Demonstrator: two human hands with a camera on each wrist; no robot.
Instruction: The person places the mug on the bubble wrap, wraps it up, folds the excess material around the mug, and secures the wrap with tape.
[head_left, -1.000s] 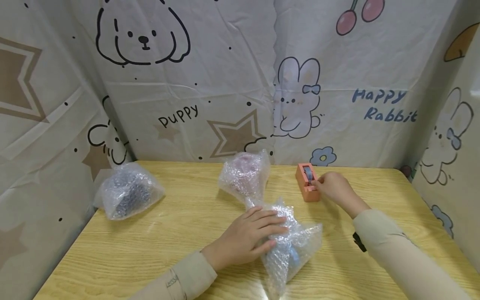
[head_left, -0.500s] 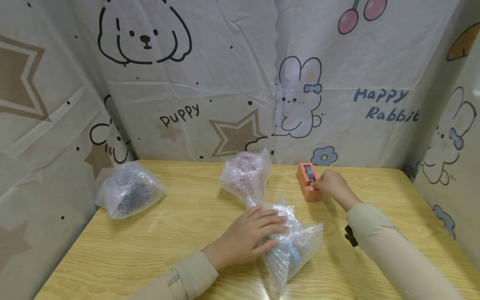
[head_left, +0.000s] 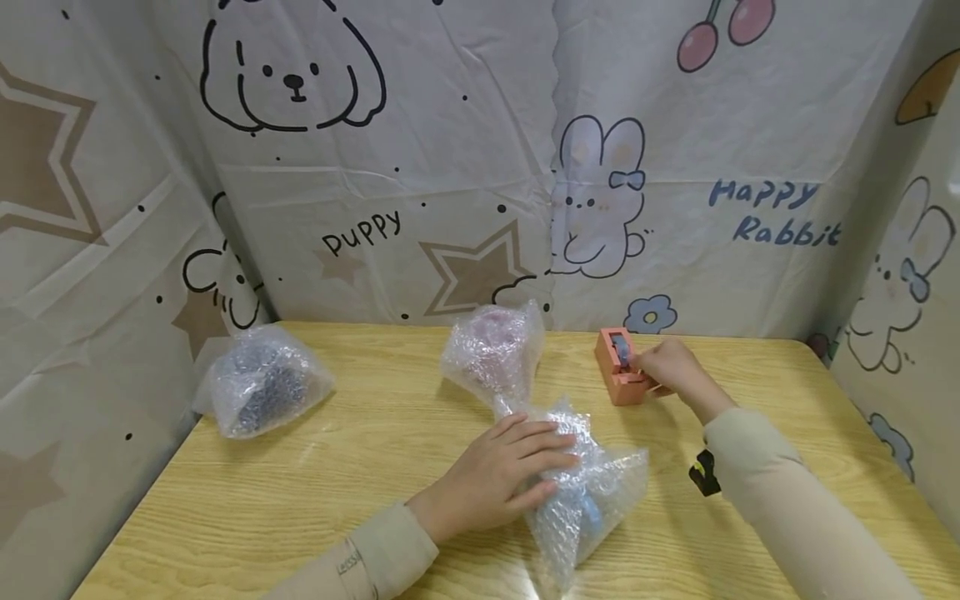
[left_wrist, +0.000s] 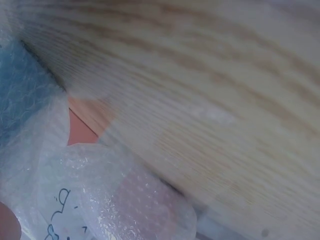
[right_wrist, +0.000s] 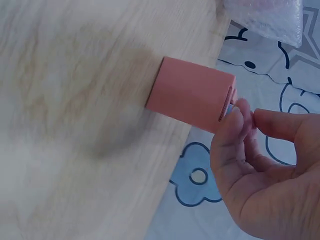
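Note:
My left hand (head_left: 495,475) lies with extended fingers on a bubble-wrapped parcel (head_left: 585,500) that shows something light blue inside. In the left wrist view, the blue wrapped parcel (left_wrist: 25,95) is at the left edge, with a fingertip (left_wrist: 9,225) below it. My right hand (head_left: 675,371) is at the front of an orange tape dispenser (head_left: 621,392), with curled fingers pinching at the tape end by its cutter. In the right wrist view, the right hand (right_wrist: 270,170) brings thumb and fingertips together beside the dispenser (right_wrist: 192,92); the tape itself is mostly hidden by the fingers.
Behind the blue parcel stands a bubble-wrapped pink thing (head_left: 491,346), close to its upper end. A bubble-wrapped dark thing (head_left: 262,383) sits at the table's far left. Printed cloth (head_left: 450,167) encloses the back and sides of the wooden table (head_left: 337,483).
The right hand's fingers have shifted slightly at the dispenser's front, and the wrist has turned a little. The left hand stays on the blue parcel. The view has moved slightly.

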